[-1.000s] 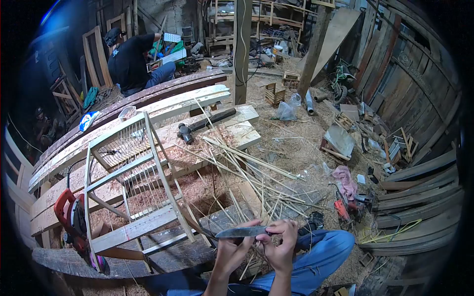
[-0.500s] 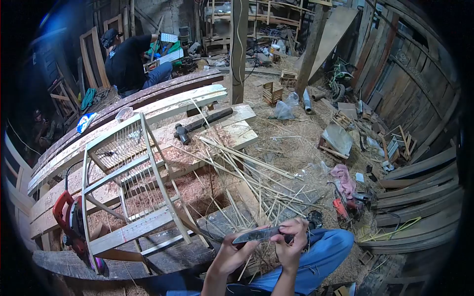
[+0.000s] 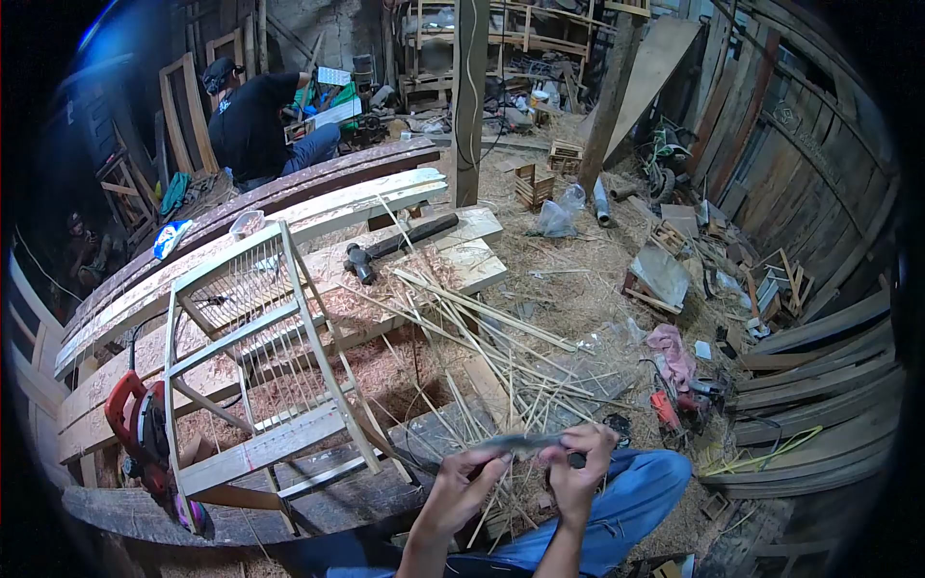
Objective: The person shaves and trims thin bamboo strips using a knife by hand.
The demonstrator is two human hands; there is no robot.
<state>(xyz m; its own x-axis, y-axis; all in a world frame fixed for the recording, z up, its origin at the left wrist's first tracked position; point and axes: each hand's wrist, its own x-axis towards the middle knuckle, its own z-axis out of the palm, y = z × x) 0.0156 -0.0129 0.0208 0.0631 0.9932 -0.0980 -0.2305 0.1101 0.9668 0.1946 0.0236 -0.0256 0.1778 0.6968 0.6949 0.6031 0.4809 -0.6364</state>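
Note:
A knife [image 3: 521,442] with a grey blade is held crosswise above my lap, seen nearly edge-on. My left hand [image 3: 464,489] pinches the blade near its left end between thumb and fingers. Closed round the other end is my right hand [image 3: 581,470], which hides most of the handle. Thin bamboo-like sticks [image 3: 482,356] lie scattered just beyond my hands. To the left, a wooden frame with thin bars [image 3: 265,445] leans over the planks.
A hammer [image 3: 409,236] rests on the planks [image 3: 472,265] among shavings. A red power saw [image 3: 140,424] stands at the left. Red power tools [image 3: 665,409] and a pink cloth [image 3: 667,339] lie on the right. Another person [image 3: 252,125] sits at the back left, near a wooden post [image 3: 468,116].
The knife has turned from showing its broad side to nearly edge-on. My right hand has shifted slightly to the right, and both hands still hold the knife.

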